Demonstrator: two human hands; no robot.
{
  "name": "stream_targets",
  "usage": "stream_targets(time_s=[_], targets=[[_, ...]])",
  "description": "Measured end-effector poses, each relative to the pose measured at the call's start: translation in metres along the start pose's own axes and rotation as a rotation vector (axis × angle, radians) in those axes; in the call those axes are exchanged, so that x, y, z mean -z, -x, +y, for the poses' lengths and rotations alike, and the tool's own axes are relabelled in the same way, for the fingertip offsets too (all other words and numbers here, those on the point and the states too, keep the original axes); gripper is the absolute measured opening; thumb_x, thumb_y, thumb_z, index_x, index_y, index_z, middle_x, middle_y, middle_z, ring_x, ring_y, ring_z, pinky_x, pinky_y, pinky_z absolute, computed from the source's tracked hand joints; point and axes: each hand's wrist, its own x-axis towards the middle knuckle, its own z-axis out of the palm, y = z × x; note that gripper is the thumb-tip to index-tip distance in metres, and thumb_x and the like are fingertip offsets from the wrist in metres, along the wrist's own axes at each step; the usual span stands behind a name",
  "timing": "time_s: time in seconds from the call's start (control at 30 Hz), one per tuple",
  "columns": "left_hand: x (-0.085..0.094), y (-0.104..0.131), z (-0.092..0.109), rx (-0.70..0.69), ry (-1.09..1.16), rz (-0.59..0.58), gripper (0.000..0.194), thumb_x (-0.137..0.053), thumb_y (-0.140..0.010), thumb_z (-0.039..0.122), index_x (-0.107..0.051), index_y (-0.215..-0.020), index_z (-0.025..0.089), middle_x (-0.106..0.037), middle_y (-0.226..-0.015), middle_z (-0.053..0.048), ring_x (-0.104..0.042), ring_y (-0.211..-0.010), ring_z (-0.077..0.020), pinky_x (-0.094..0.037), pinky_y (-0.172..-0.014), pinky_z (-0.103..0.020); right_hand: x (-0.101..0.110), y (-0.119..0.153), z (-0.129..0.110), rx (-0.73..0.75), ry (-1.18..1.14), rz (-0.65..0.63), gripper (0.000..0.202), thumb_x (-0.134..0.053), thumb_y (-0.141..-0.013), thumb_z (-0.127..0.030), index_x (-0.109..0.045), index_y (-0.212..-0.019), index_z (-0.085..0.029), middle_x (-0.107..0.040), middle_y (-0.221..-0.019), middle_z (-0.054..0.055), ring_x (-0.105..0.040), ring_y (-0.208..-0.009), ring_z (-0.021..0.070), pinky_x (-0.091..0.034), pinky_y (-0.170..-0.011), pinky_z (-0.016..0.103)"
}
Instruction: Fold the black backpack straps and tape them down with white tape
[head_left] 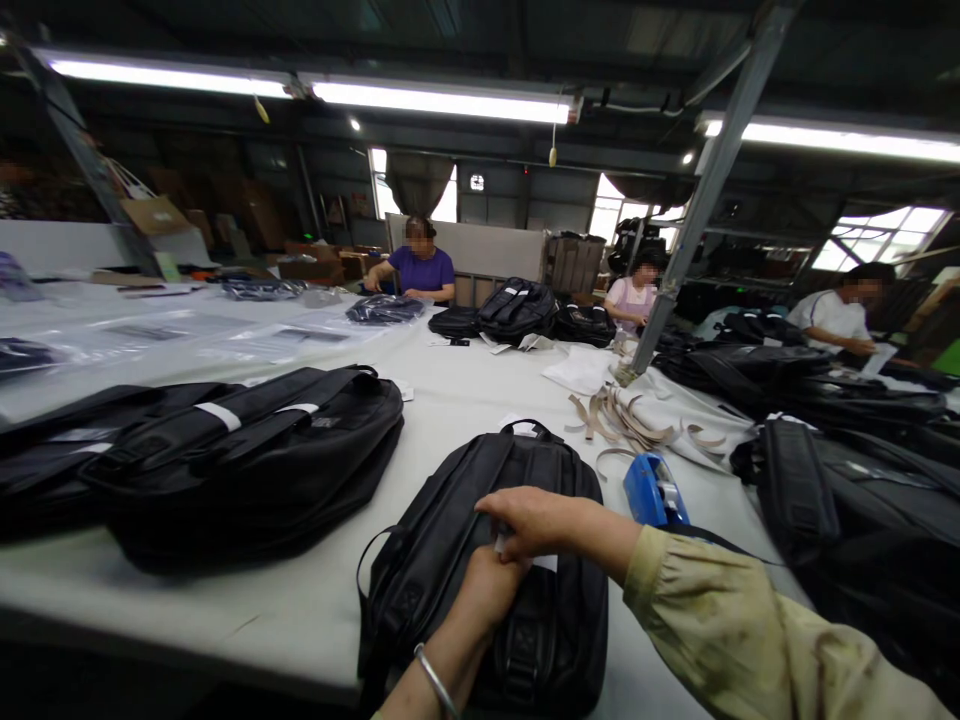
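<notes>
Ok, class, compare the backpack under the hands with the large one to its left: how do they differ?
The near backpack has its top handle pointing away from the person; the left backpack lies turned, its handle end to the right. Both hands, left and right, are at the near backpack; neither touches the left backpack. Both backpacks are black, with straps facing up.

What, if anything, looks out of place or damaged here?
Curled tan strips lie tangled near the blue tape dispenser, looking like loose scraps. The yellowish sleeve has dark stains. I see no spill or clear damage.
</notes>
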Motion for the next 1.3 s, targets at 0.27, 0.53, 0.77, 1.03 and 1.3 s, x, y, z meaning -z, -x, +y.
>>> stream_targets(time_s=[0.27,0.53,0.77,1.03,1.3], targets=[[-0.004,0.0,-0.014,-0.001,-0.007,0.027,0.03,-0.064,-0.076,0.034,-0.065,-0.053,0.014,-0.054,-0.048,-0.001,-0.051,-0.052,-0.0171,-0.029,-0.049,-0.027,-0.024,-0.006,0.031,0.02,-0.03,-0.038,0.03,-0.075,-0.072,-0.039,-0.072,-0.09,-0.015,-0.064,-0.085,0.003,-0.059,-0.075,0.0151,-0.043,-0.063,0.022],[-0.005,-0.002,-0.014,0.002,0.0,0.05,0.025,-0.059,-0.077,0.027,-0.064,-0.056,0.015,-0.057,-0.05,-0.003,-0.055,-0.055,-0.0198,-0.034,-0.052,-0.028,-0.009,-0.006,0.024,0.186,0.014,0.003,0.046,-0.073,-0.073,-0.021,-0.063,-0.118,-0.02,-0.065,-0.108,0.006,-0.06,-0.093,0.0168,-0.046,-0.079,0.024],[-0.002,-0.006,-0.016,-0.028,0.019,0.045,0.022,-0.065,-0.073,0.03,-0.068,-0.061,0.012,-0.063,-0.058,-0.006,-0.058,-0.065,-0.023,-0.036,-0.055,-0.028,-0.006,-0.007,0.004,0.431,0.441,-0.052,0.011,-0.06,-0.082,-0.017,-0.065,-0.072,-0.018,-0.064,-0.078,0.005,-0.052,-0.074,0.0183,-0.042,-0.068,0.03],[0.001,-0.004,-0.022,-0.045,0.136,-0.064,0.031,-0.061,-0.073,0.042,-0.068,-0.067,0.012,-0.064,-0.064,-0.003,-0.055,-0.066,-0.0193,-0.043,-0.063,-0.029,-0.054,0.052,0.033,0.316,0.23,0.293,0.024,-0.046,-0.092,-0.019,-0.063,-0.109,-0.014,-0.066,-0.103,0.011,-0.054,-0.088,0.0201,-0.043,-0.083,0.034],[0.003,-0.008,-0.02,-0.062,0.132,-0.071,0.044,-0.063,-0.073,0.055,-0.072,-0.072,0.012,-0.071,-0.076,-0.007,-0.062,-0.082,-0.0246,-0.047,-0.076,-0.032,-0.094,0.066,0.001,-0.238,-0.233,0.617,0.02,-0.053,-0.089,-0.021,-0.068,-0.103,-0.019,-0.066,-0.113,0.008,-0.056,-0.108,0.021,-0.041,-0.095,0.036]])
